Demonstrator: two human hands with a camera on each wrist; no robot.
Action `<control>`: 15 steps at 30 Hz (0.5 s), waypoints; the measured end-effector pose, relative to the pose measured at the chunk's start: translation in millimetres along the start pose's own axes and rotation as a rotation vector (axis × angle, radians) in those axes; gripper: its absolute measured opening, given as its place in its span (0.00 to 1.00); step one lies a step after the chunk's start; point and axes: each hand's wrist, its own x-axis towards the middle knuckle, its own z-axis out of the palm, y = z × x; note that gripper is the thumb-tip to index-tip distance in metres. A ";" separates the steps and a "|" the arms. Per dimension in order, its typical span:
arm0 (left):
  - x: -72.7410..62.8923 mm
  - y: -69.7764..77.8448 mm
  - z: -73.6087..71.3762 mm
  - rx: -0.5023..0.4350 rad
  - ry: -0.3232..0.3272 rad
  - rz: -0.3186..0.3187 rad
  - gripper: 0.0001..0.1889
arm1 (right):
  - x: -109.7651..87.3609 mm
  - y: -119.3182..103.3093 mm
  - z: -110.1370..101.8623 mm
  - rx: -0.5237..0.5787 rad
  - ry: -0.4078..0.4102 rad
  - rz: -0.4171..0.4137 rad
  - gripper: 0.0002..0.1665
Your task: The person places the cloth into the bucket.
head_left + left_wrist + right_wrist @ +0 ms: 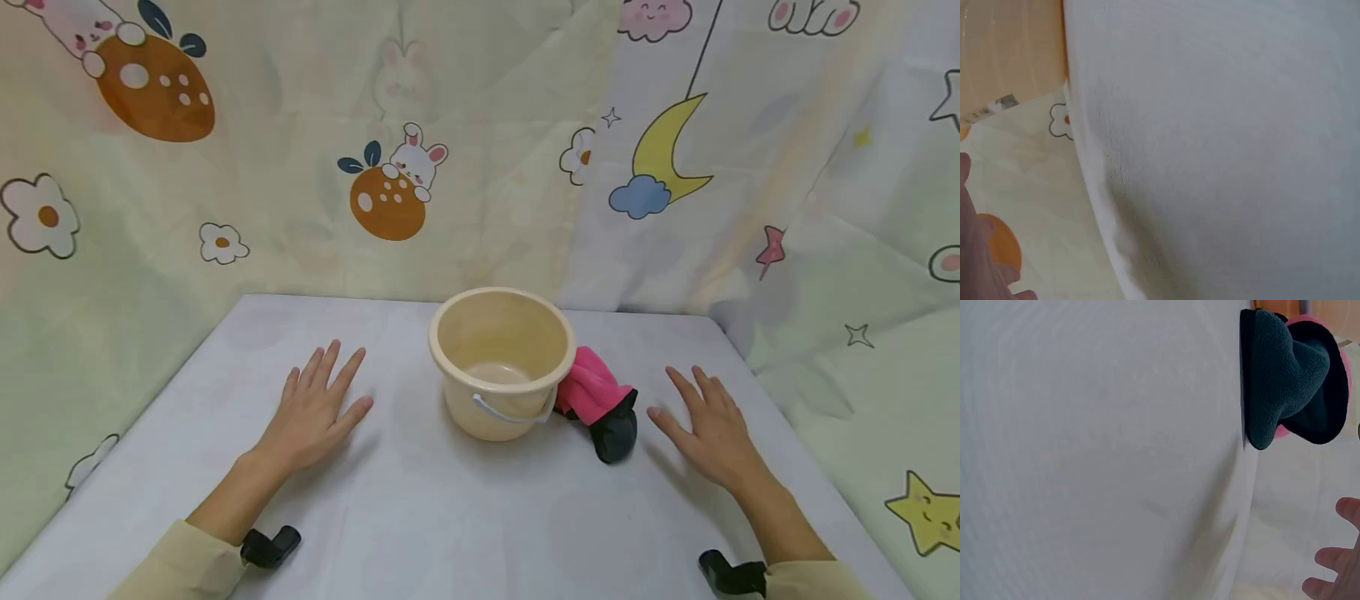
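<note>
A cream plastic bucket with a pale wire handle stands upright near the far middle of the table. Against its right side lies a soft pink cloth item with black edging; the right wrist view shows its dark green fleecy lining. My left hand is spread over the table to the left of the bucket, holding nothing. To the right of the cloth item, my right hand has its fingers extended, also holding nothing. Only part of each hand shows in its wrist view.
A white cloth covers the table. Behind it and at both sides hang fabric curtains printed with rabbits, flowers, a moon and stars. Each wrist wears a black device, one by the left sleeve and one by the right sleeve.
</note>
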 end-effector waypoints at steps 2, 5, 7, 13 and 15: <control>1.8 2.3 0.5 -0.027 0.014 0.002 0.38 | 0.0 -2.4 -1.3 0.046 0.005 0.000 0.46; 5.3 6.2 1.8 -0.071 0.026 0.001 0.37 | 1.9 -6.2 -4.2 0.177 0.016 0.002 0.43; 7.8 9.1 2.8 -0.095 0.032 0.003 0.37 | 4.1 -9.7 -6.7 0.284 0.015 0.016 0.42; 13.3 18.2 6.9 -0.173 0.072 0.031 0.37 | 10.4 -21.0 -11.5 0.448 -0.014 0.068 0.42; 14.7 20.9 9.4 -0.204 0.091 0.041 0.37 | 11.5 -24.9 -11.0 0.468 -0.020 0.075 0.42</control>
